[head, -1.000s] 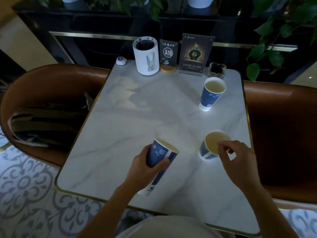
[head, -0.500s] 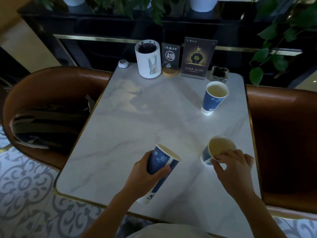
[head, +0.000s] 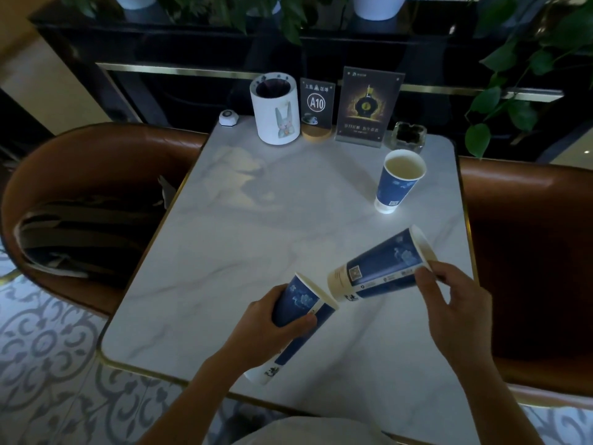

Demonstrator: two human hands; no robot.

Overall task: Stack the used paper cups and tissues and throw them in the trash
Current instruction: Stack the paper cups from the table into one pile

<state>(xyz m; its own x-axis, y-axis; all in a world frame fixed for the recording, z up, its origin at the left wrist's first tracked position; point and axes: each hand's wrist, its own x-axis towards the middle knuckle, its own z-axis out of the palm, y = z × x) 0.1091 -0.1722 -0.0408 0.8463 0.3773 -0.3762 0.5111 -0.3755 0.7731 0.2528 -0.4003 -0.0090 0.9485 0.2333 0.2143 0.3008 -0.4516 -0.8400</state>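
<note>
My left hand grips a blue paper cup around its middle, tilted with the mouth up and to the right, above the near part of the marble table. My right hand holds a second blue paper cup by its rim, lifted off the table and lying nearly sideways, its white base close to the mouth of the left cup. A third blue cup stands upright at the far right of the table. No tissues are in view.
At the table's far edge stand a white holder with a rabbit picture, an A10 sign, a menu stand, a glass ashtray and a small white button. Brown chairs flank the table; the left holds a striped bag.
My right hand closed on the near-right cup's rim, lifted it off the table and tipped it sideways toward the cup in my left hand. The left hand stayed nearly still.
</note>
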